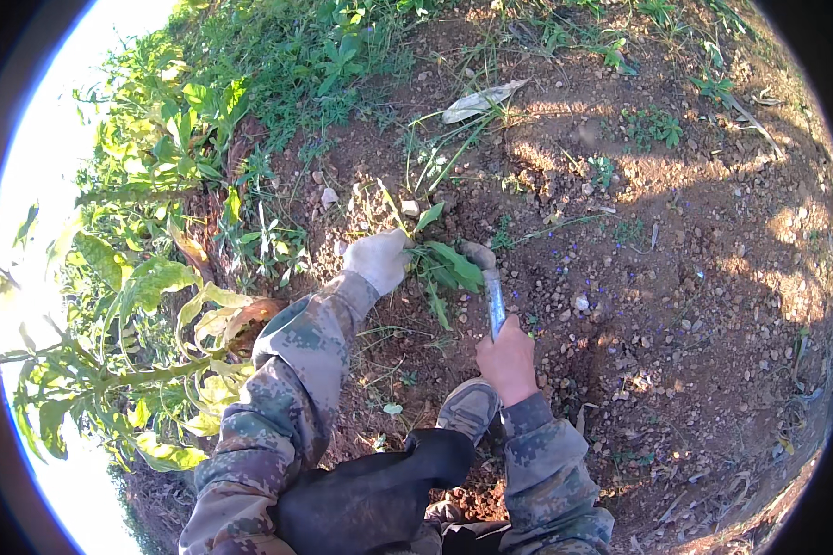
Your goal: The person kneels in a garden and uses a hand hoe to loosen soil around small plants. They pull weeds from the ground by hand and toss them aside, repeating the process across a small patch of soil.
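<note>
My left hand, in a pale work glove, is closed around the base of a green leafy weed. The weed's long leaves fan out to the right of the glove, over the soil. My right hand is bare and grips the bluish metal handle of a short hand tool. Soil coats the tool's head, which rests at the ground just right of the leaves. What kind of blade it has cannot be made out. Whether the weed's roots are in the soil is hidden by the glove and leaves.
Tall leafy crop plants with yellowing leaves stand at the left. Green weeds cover the ground at the upper left. A dry leaf lies ahead on stony brown soil. My shoe is just below the right hand.
</note>
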The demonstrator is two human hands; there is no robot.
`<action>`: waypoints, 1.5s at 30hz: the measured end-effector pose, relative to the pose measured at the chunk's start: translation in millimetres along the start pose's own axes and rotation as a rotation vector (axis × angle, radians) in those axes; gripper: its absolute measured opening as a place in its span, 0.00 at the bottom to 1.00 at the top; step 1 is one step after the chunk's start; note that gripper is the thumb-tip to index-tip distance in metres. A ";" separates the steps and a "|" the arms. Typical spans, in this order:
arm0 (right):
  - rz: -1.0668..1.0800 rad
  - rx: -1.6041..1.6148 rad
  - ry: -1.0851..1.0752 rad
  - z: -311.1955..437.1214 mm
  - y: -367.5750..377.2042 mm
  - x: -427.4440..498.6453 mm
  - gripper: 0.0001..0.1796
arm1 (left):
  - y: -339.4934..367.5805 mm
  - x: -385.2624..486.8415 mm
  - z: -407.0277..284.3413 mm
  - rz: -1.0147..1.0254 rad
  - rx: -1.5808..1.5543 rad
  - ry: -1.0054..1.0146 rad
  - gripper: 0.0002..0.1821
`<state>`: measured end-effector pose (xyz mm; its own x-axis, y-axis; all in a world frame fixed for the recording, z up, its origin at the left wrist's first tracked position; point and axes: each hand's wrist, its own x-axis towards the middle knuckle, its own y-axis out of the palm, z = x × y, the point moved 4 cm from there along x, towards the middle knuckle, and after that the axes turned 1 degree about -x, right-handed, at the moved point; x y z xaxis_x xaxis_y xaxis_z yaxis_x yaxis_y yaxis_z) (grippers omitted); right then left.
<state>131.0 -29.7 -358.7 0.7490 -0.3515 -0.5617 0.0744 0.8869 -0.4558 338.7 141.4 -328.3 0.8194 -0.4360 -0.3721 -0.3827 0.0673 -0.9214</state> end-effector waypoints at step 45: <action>0.216 1.094 0.043 -47.7 -44.6 -74.5 0.14 | 20.9 -152.0 -98.6 0.043 -0.939 0.359 0.14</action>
<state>40.4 -57.4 -329.5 0.7944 -0.1496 -0.5887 0.5010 0.7094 0.4957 164.1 120.6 -279.9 0.6790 -0.7050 -0.2048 -0.7174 -0.5780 -0.3889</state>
